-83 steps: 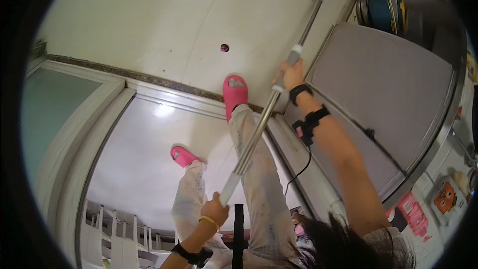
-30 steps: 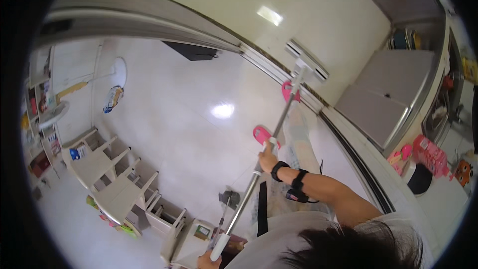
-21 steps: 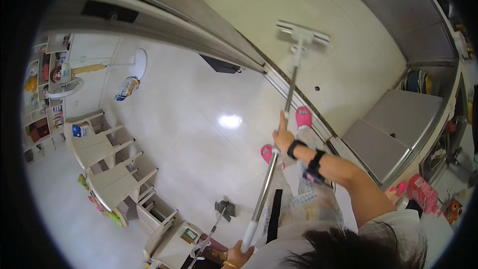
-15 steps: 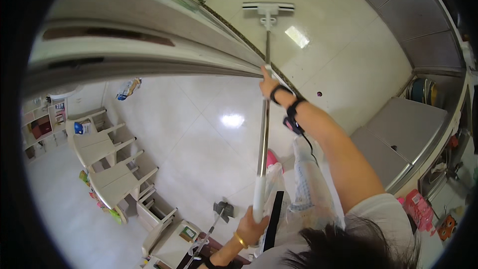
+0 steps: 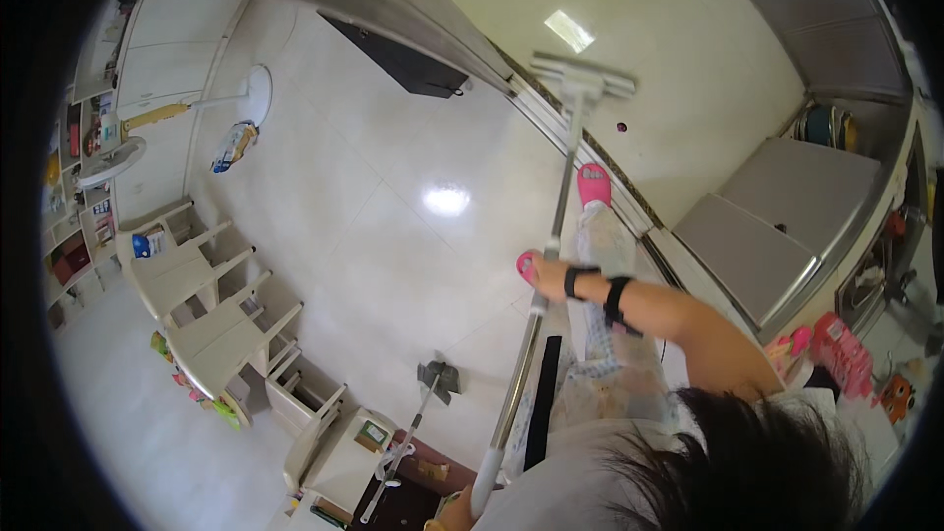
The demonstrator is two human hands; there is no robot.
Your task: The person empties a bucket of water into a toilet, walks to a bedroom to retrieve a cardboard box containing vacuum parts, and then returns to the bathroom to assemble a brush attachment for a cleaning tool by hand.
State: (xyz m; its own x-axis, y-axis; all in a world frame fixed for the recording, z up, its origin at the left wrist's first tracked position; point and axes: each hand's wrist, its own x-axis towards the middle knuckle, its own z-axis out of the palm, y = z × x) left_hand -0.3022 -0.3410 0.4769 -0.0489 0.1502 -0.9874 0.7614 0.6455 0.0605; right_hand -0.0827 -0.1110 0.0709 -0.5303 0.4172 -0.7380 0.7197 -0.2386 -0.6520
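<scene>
A flat-headed mop slants up through the view, its white head [image 5: 582, 82] on the pale tiles past the door track and slightly blurred. Around the middle of the metal pole [image 5: 515, 382] my right hand [image 5: 553, 278] is closed, two black bands on its wrist. My left hand [image 5: 452, 511], partly cut off by the lower edge, grips the pole's white lower end. A pink slipper [image 5: 593, 184] is on one foot by the track; the other slipper [image 5: 528, 265] shows beside my right hand. A small dark round bit [image 5: 621, 127] lies right of the mop head.
A metal door track [image 5: 546, 113] crosses the floor. Grey cabinets [image 5: 752, 226] line the right side. White chairs [image 5: 211, 339] stand at left, with a grey-headed long-handled tool [image 5: 440, 381] near them. A black panel [image 5: 398, 54] and a round white base [image 5: 259, 96] are farther off.
The mop head has come nearer and to the right. My right hand is lower, and my left hand has dropped toward the lower edge. The view has shifted, showing both slippers and the black panel.
</scene>
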